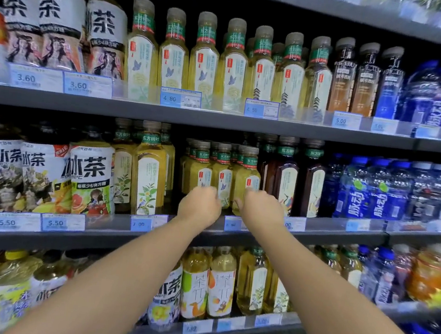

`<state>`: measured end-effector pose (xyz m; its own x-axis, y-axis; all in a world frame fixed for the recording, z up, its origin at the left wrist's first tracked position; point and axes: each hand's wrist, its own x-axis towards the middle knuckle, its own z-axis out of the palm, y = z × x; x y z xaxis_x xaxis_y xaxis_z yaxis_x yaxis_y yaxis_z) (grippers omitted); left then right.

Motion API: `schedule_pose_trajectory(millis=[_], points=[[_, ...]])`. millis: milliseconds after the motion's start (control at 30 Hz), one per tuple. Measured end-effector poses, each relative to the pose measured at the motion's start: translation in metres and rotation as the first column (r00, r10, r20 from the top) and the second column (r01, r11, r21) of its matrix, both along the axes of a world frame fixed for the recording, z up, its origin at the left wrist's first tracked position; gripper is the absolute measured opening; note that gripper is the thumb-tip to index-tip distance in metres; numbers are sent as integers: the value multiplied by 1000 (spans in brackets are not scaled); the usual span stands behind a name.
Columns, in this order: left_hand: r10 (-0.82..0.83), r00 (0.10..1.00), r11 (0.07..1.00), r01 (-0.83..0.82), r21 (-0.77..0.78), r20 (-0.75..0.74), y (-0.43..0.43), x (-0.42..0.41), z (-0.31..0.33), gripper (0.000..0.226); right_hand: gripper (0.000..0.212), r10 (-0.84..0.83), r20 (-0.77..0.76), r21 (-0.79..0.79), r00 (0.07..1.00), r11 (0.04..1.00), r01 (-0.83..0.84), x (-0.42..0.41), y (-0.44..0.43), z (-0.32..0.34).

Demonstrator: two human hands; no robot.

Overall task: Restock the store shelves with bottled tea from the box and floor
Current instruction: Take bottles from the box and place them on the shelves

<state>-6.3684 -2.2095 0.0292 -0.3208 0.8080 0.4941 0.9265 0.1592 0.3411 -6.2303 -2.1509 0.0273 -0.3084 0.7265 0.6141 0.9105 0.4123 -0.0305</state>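
Three small bottles of yellow tea with green neck bands stand at the front of the middle shelf. My left hand reaches to the left bottle and curls round its lower part. My right hand curls round the base of the right bottle. The middle bottle stands free between my hands. More of these small bottles stand behind them. Both hands are slightly blurred, and the fingers are hidden behind the backs of the hands.
Taller yellow tea bottles stand left of my hands and dark tea bottles to the right. Blue drink bottles fill the right end. The upper shelf holds a full row of tea. Price tags line the shelf edge.
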Motion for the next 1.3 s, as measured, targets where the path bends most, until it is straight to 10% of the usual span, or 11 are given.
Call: schedule_pose_trajectory(millis=[167,467,767,967,1300], points=[[-145,932,960,214,181,-332,-48,47,-33,20,18,73,5,75,997,995,-73,37,-53,-28],[-292,937,947,255,-195,-193,-128,104,-272,27,18,23,-70,-344,997,938,-46,91,-123,-259],[-259,956,799,130,-586,-140,-215,99,-500,35,24,-23,80,-847,997,525,80,100,-206,-542],[-237,966,769,124,-627,-99,-216,99,-546,44,66,-6,256,-946,967,206,252,84,-205,-609],[-211,977,862,185,-472,-3,-208,97,-572,29,75,-171,272,-958,947,42,282,66,-168,-671]])
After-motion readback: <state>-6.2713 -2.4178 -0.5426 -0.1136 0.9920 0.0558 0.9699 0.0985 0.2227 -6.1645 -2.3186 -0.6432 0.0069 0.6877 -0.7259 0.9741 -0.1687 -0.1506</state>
